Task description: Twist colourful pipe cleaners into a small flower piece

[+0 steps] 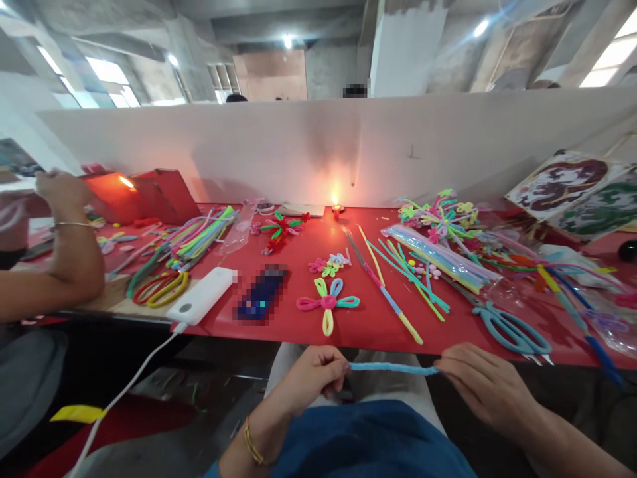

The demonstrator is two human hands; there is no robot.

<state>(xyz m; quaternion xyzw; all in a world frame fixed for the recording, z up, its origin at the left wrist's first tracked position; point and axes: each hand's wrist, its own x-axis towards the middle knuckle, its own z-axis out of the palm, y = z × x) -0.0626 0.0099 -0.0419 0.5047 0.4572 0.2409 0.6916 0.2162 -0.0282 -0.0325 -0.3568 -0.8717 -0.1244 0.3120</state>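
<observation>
Both of my hands hold one light blue pipe cleaner (393, 368) stretched level just below the front edge of the red table (373, 318). My left hand (311, 375) pinches its left end with the fingers closed. My right hand (480, 384) grips the right end, fingers curled round it. A pipe-cleaner flower (328, 303) in pink, yellow, green and blue lies on the table right above my left hand. Blue-handled scissors (512, 330) lie on the table above my right hand.
A lit candle (336, 210) burns at the back by the white partition. Loose pipe cleaners (398, 272), a bag of them (438, 255), finished flowers (438, 212), a white power bank (202, 295) with cable and a phone (262, 292) lie about. Another person's arm (64, 259) is at the left.
</observation>
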